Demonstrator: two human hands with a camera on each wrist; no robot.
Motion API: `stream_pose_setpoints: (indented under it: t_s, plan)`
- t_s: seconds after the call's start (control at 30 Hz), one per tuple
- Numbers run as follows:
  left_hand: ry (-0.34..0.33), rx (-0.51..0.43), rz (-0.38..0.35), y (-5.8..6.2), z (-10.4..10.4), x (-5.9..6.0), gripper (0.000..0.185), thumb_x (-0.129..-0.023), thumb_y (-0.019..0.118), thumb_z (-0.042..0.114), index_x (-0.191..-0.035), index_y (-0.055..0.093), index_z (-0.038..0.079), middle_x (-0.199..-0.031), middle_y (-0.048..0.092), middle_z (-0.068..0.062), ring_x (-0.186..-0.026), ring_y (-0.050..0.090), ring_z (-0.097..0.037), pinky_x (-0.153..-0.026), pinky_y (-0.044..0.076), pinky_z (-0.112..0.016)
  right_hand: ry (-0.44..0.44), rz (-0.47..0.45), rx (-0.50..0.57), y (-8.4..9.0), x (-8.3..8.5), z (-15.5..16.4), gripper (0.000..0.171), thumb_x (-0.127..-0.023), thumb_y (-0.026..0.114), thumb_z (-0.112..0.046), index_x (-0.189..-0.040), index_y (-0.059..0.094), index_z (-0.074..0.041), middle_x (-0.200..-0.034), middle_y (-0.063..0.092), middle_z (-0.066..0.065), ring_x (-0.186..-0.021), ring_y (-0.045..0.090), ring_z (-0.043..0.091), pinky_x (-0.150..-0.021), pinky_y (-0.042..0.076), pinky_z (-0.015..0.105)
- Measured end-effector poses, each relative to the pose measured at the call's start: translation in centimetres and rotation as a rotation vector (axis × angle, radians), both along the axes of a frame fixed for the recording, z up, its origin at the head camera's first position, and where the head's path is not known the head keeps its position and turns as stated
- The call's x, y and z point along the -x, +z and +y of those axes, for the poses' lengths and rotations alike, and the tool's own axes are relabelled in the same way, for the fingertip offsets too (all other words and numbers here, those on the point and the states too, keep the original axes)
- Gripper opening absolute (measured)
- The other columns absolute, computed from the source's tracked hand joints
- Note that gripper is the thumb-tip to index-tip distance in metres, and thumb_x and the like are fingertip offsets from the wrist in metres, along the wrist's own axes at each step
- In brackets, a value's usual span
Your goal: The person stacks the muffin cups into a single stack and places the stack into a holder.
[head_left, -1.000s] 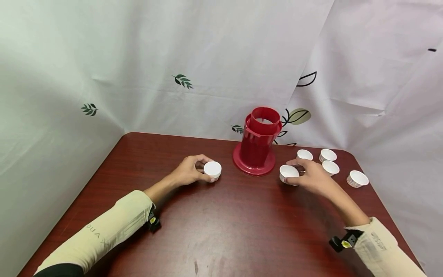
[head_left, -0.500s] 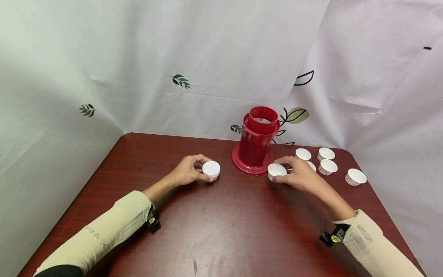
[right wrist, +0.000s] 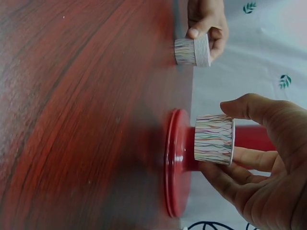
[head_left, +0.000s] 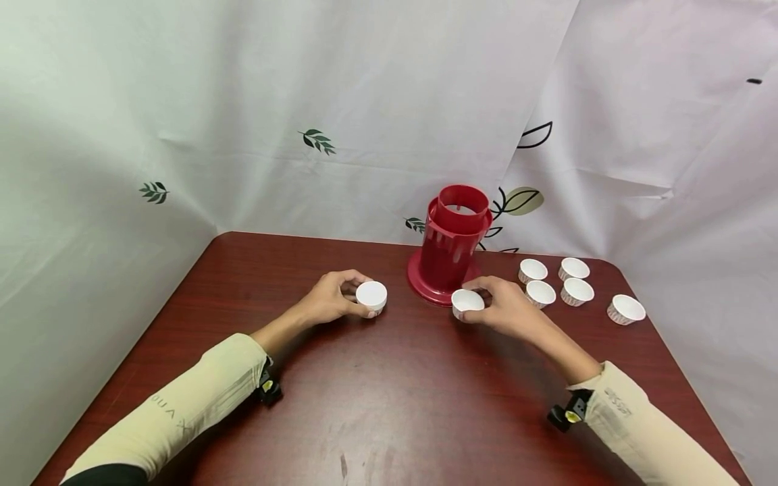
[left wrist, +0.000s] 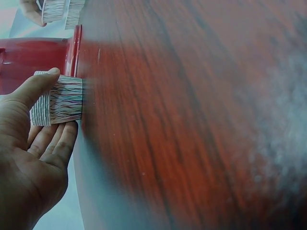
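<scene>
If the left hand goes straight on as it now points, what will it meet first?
Probably the round base of the red stand; depth is unclear, so the left hand might narrowly miss it.

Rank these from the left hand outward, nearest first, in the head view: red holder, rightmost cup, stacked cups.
From the left hand:
1. Stacked cups: in its grip.
2. Red holder: to the hand's right, farther back.
3. Rightmost cup: near the right edge of the table.
</scene>
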State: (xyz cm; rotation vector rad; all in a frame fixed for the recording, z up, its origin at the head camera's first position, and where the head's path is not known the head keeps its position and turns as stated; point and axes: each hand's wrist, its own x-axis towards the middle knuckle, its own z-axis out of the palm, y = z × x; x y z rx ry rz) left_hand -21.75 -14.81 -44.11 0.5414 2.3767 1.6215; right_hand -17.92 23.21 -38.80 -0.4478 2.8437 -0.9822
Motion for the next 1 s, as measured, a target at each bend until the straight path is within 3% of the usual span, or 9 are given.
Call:
stream_pose_setpoints:
  t_s: [0.53,1.0]
  plan:
    - [0.005,0.014,0.010,-0.1,0.0,0.2,0.058,-0.078,0.102,0.003,-0.131,0.078,0.002,-0.119,0.079,-0.017,-0.101,0.078,-0.018,-0.094,0.066,-0.023,0.049,-0.004,0.048,-0.4,0.6,-2.7,0.056,-0.090,0.092,-0.033,-0.136,0.078,-0.004,-0.125,0.079,0.013,-0.110,0.075,0.026,-0.096,0.062,0.040]
    - [0.005,0.034,0.006,-0.1,-0.1,0.2,0.057,-0.079,0.102,0.005,-0.131,0.077,0.002,-0.119,0.079,-0.015,-0.102,0.078,-0.016,-0.095,0.066,-0.024,0.060,0.023,0.075,-0.5,1.5,-6.1,0.058,-0.092,0.089,-0.036,-0.140,0.077,-0.007,-0.134,0.077,0.013,-0.119,0.073,0.030,-0.104,0.061,0.050]
